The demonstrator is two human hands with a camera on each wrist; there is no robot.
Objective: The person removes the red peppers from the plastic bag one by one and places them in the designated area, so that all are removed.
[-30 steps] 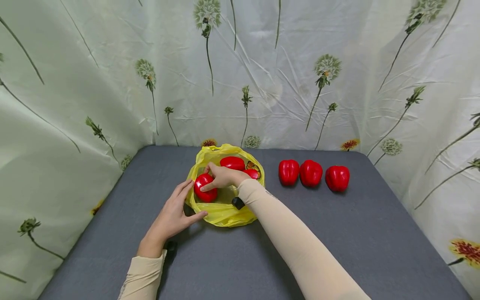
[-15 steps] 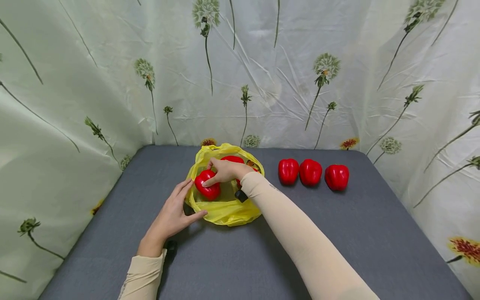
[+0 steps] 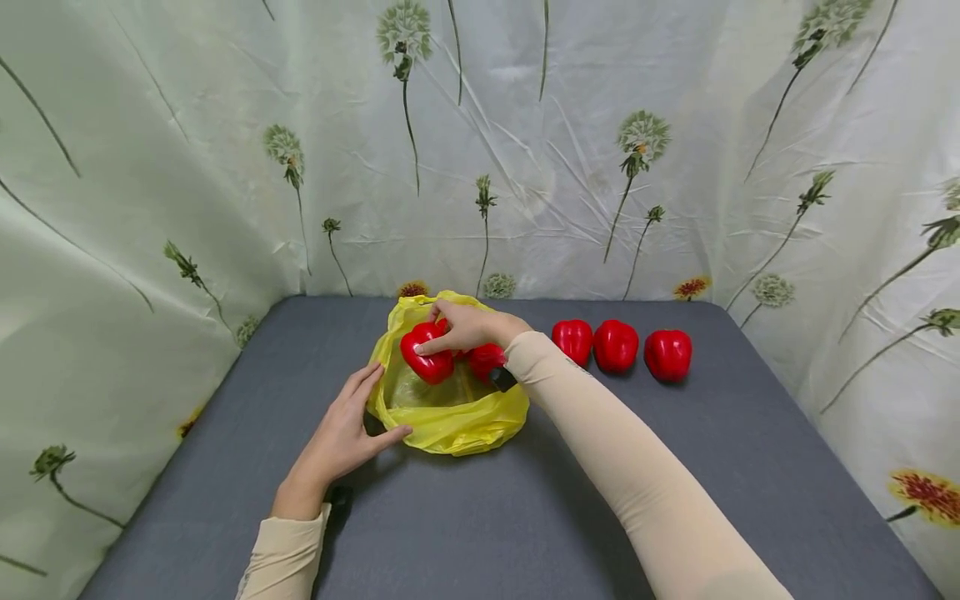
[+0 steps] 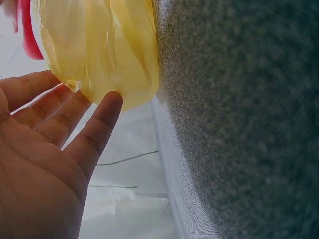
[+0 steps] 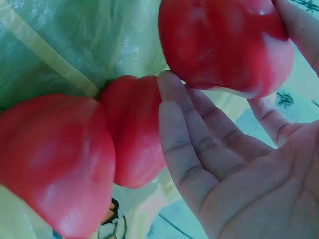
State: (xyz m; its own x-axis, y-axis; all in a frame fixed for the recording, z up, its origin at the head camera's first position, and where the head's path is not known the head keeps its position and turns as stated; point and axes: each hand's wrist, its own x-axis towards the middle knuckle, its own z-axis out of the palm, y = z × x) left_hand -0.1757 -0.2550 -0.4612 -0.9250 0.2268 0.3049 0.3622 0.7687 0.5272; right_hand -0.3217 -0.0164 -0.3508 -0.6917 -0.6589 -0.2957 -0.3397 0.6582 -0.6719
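My right hand (image 3: 468,327) grips a red bell pepper (image 3: 427,352) by thumb and fingers over the mouth of a yellow plastic bag (image 3: 450,429). In the right wrist view the held pepper is at the top, and two more red bell peppers (image 5: 52,159) lie in the bag to its left; in the head view the right hand and wrist partly cover these. My left hand (image 3: 341,433) is at the bag's left side, fingers extended, its fingertips against the yellow plastic. The left wrist view shows those relaxed fingers (image 4: 102,127) touching the bag's outer wall.
Three red bell peppers (image 3: 617,347) stand in a row on the grey table (image 3: 465,533), right of the bag and beyond the right forearm. A pale curtain (image 3: 525,167) with a dandelion print surrounds the table at the back and sides.
My right hand has lifted the gripped bell pepper up and to the right from the bag's left side. The left hand has stayed at the bag.
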